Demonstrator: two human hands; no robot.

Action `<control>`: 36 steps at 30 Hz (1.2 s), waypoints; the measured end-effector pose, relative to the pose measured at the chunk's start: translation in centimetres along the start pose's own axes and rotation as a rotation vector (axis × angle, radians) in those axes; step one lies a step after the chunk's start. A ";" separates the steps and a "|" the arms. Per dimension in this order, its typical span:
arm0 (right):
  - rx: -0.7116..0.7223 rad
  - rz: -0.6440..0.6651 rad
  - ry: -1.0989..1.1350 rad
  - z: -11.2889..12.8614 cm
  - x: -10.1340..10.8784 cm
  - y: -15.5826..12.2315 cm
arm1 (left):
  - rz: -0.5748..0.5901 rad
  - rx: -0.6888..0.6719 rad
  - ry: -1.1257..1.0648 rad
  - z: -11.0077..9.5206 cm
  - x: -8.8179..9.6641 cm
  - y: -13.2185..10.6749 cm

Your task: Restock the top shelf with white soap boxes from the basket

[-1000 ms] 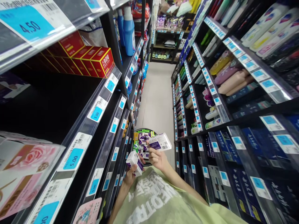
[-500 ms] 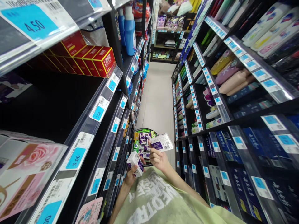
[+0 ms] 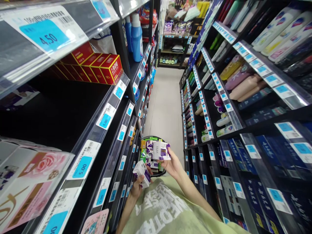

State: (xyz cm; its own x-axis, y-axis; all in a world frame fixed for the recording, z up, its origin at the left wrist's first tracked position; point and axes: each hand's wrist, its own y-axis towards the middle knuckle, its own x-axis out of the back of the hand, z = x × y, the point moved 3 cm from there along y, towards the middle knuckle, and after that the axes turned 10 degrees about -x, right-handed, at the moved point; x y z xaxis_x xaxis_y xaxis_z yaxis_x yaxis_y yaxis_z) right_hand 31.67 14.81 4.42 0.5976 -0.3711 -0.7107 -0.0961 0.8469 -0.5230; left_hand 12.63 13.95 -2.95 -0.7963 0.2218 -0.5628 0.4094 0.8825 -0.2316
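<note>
My left hand (image 3: 137, 185) is closed around a small white and purple carton (image 3: 142, 173), held tilted low in front of my shirt. In my right hand (image 3: 173, 163) is another white and purple carton (image 3: 159, 150), its printed side turned up and slightly blurred. Beneath both hands stands a round dark-rimmed basket (image 3: 159, 174), filled with several purple and white boxes (image 3: 149, 152) and green packs (image 3: 143, 152). The right-hand carton covers part of these contents.
On the left, a shelf (image 3: 90, 139) with price tags holds red boxes (image 3: 110, 70) and a pink rose-printed carton (image 3: 36, 175). Bottles (image 3: 243, 86) and dark blue boxes (image 3: 236, 152) fill the right shelves. A pale floor aisle (image 3: 165, 97) runs between them toward a far display.
My right hand has turned its carton over and brought it left over the basket. The left hand keeps its carton almost in place. The whole view has shifted slightly.
</note>
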 end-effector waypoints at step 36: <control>0.004 -0.118 -0.252 7.0 -5.7 -1.5 | -0.015 -0.044 -0.130 1.2 -0.7 0.3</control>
State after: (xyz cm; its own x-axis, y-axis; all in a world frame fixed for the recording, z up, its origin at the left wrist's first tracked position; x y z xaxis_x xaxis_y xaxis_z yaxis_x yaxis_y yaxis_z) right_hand 34.01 18.35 12.55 0.7836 -0.3610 -0.5057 -0.0115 0.8054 -0.5927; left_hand 13.87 13.54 -3.60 -0.7364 0.1557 -0.6584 0.3763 0.9030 -0.2073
